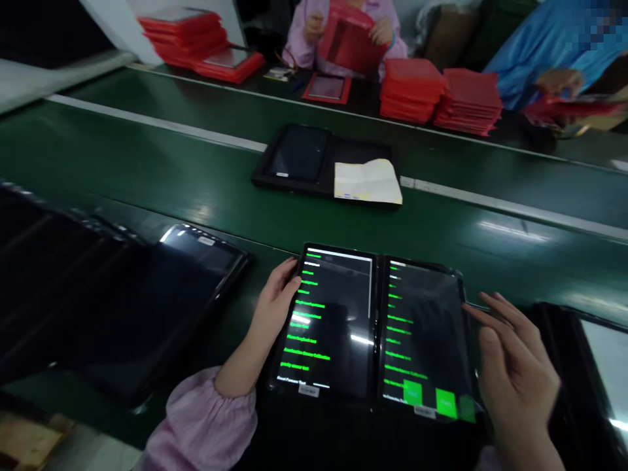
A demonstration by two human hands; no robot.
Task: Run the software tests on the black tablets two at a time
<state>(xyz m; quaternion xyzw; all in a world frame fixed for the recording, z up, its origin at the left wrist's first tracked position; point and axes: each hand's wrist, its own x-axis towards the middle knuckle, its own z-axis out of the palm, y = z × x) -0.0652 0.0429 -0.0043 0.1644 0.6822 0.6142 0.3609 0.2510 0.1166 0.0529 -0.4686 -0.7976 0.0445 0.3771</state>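
Observation:
Two tablets lie side by side in a black case on the green conveyor belt, directly before me. The left tablet (326, 320) and the right tablet (422, 333) both show lists of green text on dark screens, and the right one has bright green buttons along its lower edge. My left hand (275, 301) rests on the left tablet's left edge, holding nothing. My right hand (513, 373) sits at the right tablet's right edge, its fingers spread, with the fingertips over the bezel. It holds nothing.
Dark tablets (196, 261) lie on the belt to my left. Farther along, a dark tablet (299, 154) lies beside a folded paper (367, 182). Beyond, a co-worker's hands hold a red case (348, 39), near stacks of red cases (412, 90).

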